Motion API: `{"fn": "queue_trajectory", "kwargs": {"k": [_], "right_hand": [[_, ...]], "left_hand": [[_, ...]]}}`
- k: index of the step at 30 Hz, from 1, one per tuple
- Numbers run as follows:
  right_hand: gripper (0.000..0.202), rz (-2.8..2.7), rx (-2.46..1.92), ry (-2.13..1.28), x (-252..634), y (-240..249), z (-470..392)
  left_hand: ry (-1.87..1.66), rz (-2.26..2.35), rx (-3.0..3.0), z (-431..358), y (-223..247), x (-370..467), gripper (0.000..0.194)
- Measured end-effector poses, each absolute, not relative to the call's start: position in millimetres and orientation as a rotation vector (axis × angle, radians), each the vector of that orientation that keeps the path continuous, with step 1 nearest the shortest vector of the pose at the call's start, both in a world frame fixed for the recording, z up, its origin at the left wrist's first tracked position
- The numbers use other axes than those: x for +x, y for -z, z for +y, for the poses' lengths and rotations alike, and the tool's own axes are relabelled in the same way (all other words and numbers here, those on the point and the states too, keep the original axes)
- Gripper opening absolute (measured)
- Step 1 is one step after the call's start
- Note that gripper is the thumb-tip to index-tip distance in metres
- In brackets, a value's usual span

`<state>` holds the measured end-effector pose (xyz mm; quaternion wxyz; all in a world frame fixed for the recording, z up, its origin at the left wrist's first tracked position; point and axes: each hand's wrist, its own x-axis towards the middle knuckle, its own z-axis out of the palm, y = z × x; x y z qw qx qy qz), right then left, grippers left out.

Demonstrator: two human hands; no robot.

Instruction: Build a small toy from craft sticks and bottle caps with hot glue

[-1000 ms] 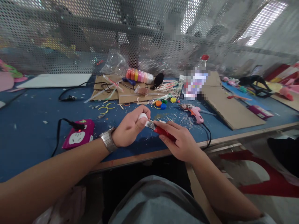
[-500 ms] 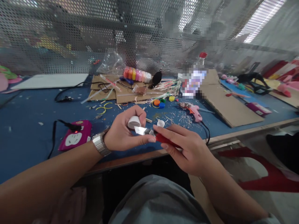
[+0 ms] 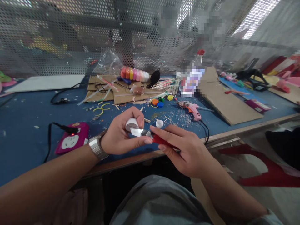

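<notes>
Both forearms angled inward, left hand curled, thumb outstretched, right hand near it, fingers gripping

It seems to be a craft workshop: the blue desk, strewn with shavings and scraps, carries a pink glue gun, cut cardboard and a magenta socket block; a red cutter is out, and perforated metal screening stands behind.

Blue tabletop before a perforated screen
A pink glue gun lies near a red-capped bottle; at left, a black plug sits in a magenta power socket.
</notes>
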<state>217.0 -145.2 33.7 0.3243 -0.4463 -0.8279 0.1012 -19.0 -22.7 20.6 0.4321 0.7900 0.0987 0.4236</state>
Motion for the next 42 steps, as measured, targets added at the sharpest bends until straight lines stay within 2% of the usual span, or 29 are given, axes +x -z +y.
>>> {"fn": "queue_trajectory", "kwargs": {"k": [18,28,37,42], "right_hand": [[0.047,-2.139,-1.182,-0.248,211.5,-30.6,-143.9],[0.045,-2.118,-1.161,-0.242,211.8,-32.5,-143.2],[0.045,-2.109,-1.136,-0.258,212.7,-32.3,-144.6],[0.045,-2.114,-1.184,-0.253,214.2,-32.3,-143.1]], "left_hand": [[-1.036,0.222,2.02,-20.8,-20.0,-19.1,0.034],[-1.037,0.212,1.915,-20.3,-18.4,-18.2,0.04],[-1.009,0.261,1.95,-22.5,-21.3,-20.3,0.032],[-1.021,0.259,1.878,-18.6,-15.2,-20.3,0.041]]}}
